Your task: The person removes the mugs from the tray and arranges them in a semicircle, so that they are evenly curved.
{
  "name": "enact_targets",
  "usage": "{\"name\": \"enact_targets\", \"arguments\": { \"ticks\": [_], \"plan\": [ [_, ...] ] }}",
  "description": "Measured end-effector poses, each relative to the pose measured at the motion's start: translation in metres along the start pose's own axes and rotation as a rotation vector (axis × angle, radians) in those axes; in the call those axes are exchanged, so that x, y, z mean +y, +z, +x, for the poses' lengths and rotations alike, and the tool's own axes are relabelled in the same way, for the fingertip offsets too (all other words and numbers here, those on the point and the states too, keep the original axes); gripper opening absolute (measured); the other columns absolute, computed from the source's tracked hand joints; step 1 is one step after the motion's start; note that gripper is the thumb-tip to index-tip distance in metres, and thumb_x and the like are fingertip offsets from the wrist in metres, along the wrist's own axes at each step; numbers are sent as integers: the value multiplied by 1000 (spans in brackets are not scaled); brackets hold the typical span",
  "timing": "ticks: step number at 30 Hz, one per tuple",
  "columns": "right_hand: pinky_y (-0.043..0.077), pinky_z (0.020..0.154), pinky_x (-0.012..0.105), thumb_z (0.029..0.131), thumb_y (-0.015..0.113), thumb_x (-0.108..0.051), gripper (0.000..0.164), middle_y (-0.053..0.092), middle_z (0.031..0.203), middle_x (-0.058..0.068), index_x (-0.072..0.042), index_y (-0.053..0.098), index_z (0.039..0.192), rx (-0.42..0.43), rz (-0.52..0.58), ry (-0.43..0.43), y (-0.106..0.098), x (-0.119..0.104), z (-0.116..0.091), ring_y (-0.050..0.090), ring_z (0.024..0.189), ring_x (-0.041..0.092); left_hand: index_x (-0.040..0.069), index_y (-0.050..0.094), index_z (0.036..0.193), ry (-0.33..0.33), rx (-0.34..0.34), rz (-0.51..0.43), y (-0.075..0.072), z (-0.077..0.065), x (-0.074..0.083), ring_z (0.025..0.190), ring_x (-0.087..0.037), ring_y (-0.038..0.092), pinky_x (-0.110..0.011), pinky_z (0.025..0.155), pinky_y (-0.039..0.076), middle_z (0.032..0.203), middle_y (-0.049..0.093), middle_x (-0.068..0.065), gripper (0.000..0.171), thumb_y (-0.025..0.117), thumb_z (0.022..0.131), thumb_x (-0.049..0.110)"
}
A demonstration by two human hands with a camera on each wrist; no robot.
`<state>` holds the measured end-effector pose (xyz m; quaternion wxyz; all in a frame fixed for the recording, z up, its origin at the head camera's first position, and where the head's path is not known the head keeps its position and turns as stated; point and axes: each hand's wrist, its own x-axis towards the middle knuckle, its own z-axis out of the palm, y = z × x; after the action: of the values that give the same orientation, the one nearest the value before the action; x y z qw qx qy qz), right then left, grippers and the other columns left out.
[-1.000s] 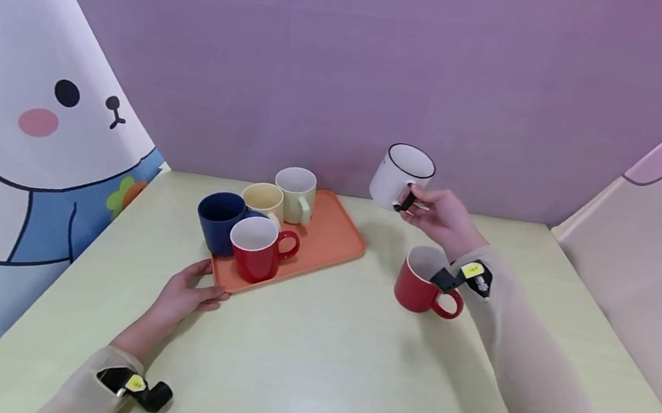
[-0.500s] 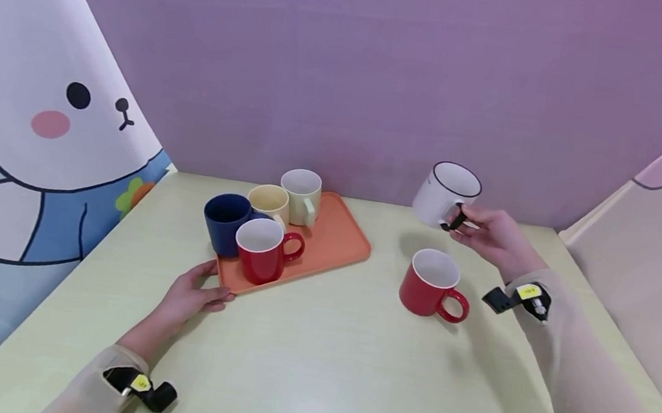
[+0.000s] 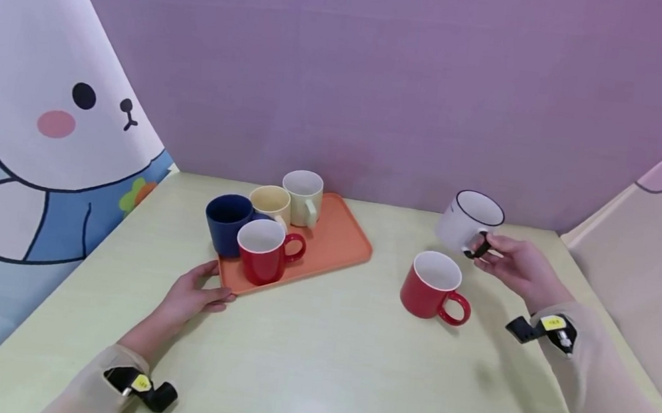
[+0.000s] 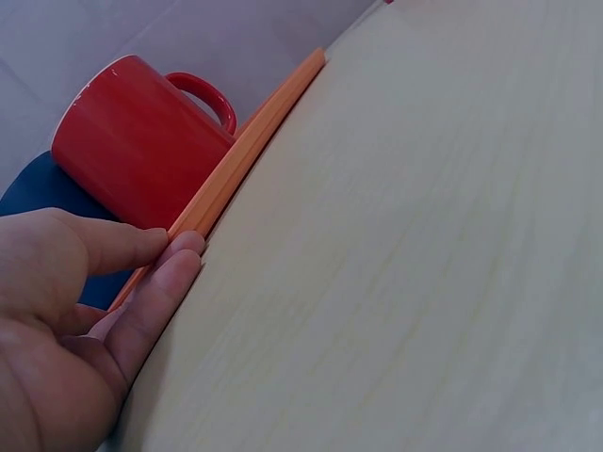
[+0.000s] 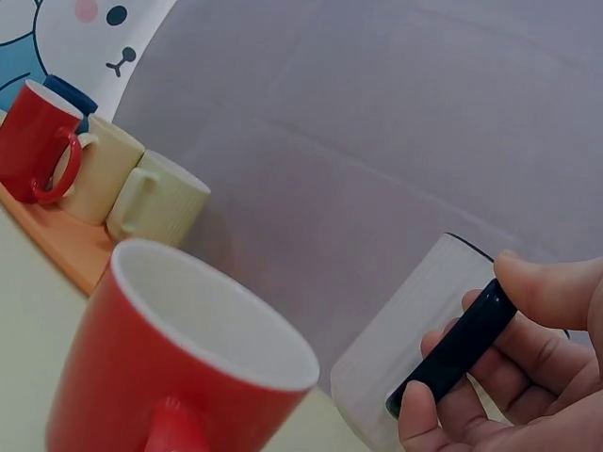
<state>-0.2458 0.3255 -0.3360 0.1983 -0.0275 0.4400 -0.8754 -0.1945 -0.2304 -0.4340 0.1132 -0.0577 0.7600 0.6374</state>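
Observation:
By its black handle, my right hand [image 3: 515, 263] holds a white mug [image 3: 463, 227] with a dark rim. This mug is slightly tilted, behind and to the right of a red mug [image 3: 427, 287] standing on the table; whether its base touches the table I cannot tell. My left hand [image 3: 188, 296] pinches the near left corner of an orange tray [image 4: 226, 174], thumb at the rim and fingers against the outer side. On the tray stand another red mug [image 3: 262, 256], a dark blue mug [image 3: 222, 229], a yellow mug [image 3: 271, 201] and a pale green mug [image 3: 302, 193].
The light wooden table [image 3: 315, 359] meets a purple backdrop [image 3: 379, 90] at the back. A cartoon-printed panel [image 3: 40, 149] borders the left side, and a pale panel [image 3: 652, 267] the right. The tray's right part [image 3: 340, 238] carries no mug.
My right hand has moved right and downward with the white mug, from behind the red mug to its far right. The left hand and tray keep their place; the view shifted slightly.

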Motion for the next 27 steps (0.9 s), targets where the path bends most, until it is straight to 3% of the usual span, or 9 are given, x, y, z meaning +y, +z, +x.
{"name": "enact_targets", "arguments": {
  "ticks": [8,18,27],
  "plan": [
    [57,83,38,106,36,0,37,68,94,13,3,71,95,-30,-19,6,-15,12,-7,64,94,27,-4,13,157,-3,7,3,1,-5,3,91,-13,71,-24,78,59,156,25,-27,77,62,97,2],
    [57,84,36,106,39,-1,36,70,93,10,0,73,95,14,-73,54,-28,28,-13,65,92,25,-3,15,157,-11,11,8,3,-5,2,92,-16,72,-25,78,59,156,26,-27,77,63,97,4],
    [56,82,32,107,36,-3,39,71,94,6,-4,73,95,-19,-178,55,-31,39,-13,66,91,21,-3,15,157,-11,19,27,2,-5,3,94,-18,71,-26,78,59,156,26,-27,77,64,97,4]
  ]
}}
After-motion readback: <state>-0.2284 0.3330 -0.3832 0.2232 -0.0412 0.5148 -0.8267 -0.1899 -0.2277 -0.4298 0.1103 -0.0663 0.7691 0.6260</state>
